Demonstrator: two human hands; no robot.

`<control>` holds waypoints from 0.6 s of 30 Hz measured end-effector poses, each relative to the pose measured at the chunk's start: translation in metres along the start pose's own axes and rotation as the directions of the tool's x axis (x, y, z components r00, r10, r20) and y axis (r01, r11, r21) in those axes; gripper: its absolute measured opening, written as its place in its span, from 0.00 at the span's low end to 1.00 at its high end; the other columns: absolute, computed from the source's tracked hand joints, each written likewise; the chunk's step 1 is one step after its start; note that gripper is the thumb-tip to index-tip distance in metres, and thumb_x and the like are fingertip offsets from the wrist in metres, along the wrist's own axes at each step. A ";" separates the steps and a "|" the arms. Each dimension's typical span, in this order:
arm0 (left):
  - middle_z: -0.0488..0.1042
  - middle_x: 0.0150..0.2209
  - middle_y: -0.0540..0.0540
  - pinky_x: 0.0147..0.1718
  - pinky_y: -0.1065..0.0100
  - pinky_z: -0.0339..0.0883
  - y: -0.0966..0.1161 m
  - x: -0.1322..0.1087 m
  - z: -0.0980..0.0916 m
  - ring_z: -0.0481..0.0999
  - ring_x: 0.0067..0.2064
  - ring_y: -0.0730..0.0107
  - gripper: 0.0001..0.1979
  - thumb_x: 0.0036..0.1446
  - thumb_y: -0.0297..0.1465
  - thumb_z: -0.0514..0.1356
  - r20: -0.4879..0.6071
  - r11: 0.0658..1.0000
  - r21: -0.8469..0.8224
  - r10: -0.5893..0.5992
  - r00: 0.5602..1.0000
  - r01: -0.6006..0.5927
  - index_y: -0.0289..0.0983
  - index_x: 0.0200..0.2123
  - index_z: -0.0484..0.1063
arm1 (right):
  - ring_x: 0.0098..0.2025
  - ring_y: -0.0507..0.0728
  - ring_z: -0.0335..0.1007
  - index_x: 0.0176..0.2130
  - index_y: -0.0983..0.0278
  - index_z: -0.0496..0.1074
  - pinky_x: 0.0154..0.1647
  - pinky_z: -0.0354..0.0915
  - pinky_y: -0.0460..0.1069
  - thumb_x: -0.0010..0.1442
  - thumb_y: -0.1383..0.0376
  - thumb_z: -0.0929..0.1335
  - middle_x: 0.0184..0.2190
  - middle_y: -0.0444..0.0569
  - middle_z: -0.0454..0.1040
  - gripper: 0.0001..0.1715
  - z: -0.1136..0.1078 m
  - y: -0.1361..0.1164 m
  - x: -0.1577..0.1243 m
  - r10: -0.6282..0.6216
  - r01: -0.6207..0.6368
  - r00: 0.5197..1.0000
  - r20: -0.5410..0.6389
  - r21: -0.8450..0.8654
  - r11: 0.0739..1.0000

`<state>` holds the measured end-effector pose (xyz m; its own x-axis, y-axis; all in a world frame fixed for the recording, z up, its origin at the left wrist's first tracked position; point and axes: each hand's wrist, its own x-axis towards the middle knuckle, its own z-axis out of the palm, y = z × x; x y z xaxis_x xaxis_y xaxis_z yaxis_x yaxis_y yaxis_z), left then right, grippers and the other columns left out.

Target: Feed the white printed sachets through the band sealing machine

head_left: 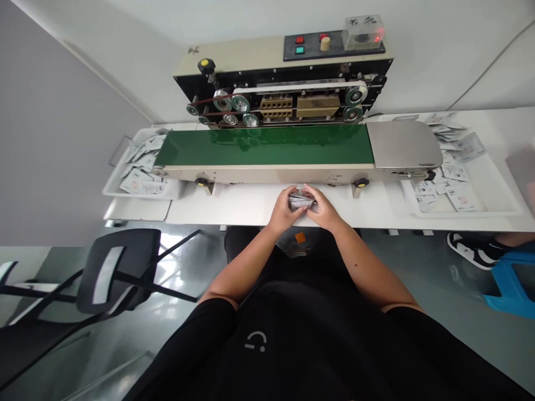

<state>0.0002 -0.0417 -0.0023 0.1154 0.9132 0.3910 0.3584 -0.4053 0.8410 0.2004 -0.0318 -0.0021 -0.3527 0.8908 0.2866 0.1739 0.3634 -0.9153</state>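
Note:
My left hand (285, 210) and my right hand (321, 209) are curled around a small stack of flat white packets (301, 201) at the front of the white table. Fingers and thumbs of both hands close on its sides, hiding part of it. The stack's layered edges face me. Just beyond my hands stands a band sealing machine with a green conveyor belt (267, 146).
A white bin (167, 193) of packets stands at the left, another white bin (493, 210) at the right. Control buttons (300, 50) top the machine. Behind left is a black chair (121, 267); at right, a blue stool (512, 284) and another person's shoe (472, 248).

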 end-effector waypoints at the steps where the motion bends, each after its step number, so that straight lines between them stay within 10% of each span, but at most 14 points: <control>1: 0.75 0.58 0.35 0.61 0.49 0.72 0.002 0.001 0.000 0.76 0.60 0.51 0.33 0.60 0.40 0.72 0.023 1.000 0.021 0.004 1.000 -0.005 0.40 0.65 0.67 | 0.67 0.62 0.71 0.73 0.55 0.67 0.72 0.67 0.60 0.64 0.67 0.72 0.66 0.53 0.71 0.41 -0.001 -0.001 0.000 0.015 -0.015 1.000 -0.016 -0.015 1.000; 8: 0.78 0.54 0.38 0.60 0.49 0.73 0.011 0.004 -0.001 0.77 0.58 0.54 0.20 0.64 0.35 0.70 0.048 0.999 0.043 0.020 0.999 -0.023 0.41 0.57 0.75 | 0.60 0.61 0.76 0.58 0.58 0.80 0.66 0.71 0.57 0.63 0.65 0.72 0.57 0.50 0.79 0.24 -0.007 -0.005 -0.001 0.099 -0.099 0.989 -0.114 0.003 0.995; 18: 0.76 0.59 0.37 0.60 0.50 0.74 -0.012 -0.002 -0.001 0.78 0.61 0.50 0.32 0.59 0.48 0.72 0.055 0.959 -0.265 -0.094 0.994 0.105 0.42 0.62 0.74 | 0.46 0.60 0.80 0.46 0.61 0.81 0.53 0.76 0.56 0.52 0.44 0.81 0.44 0.53 0.82 0.30 -0.014 0.009 -0.004 0.372 -0.226 0.918 -0.136 0.591 0.775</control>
<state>-0.0051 -0.0390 -0.0131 0.1323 0.9481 0.2892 0.1105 -0.3041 0.9462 0.2158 -0.0280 -0.0076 -0.1339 0.9903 -0.0384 -0.3286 -0.0809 -0.9410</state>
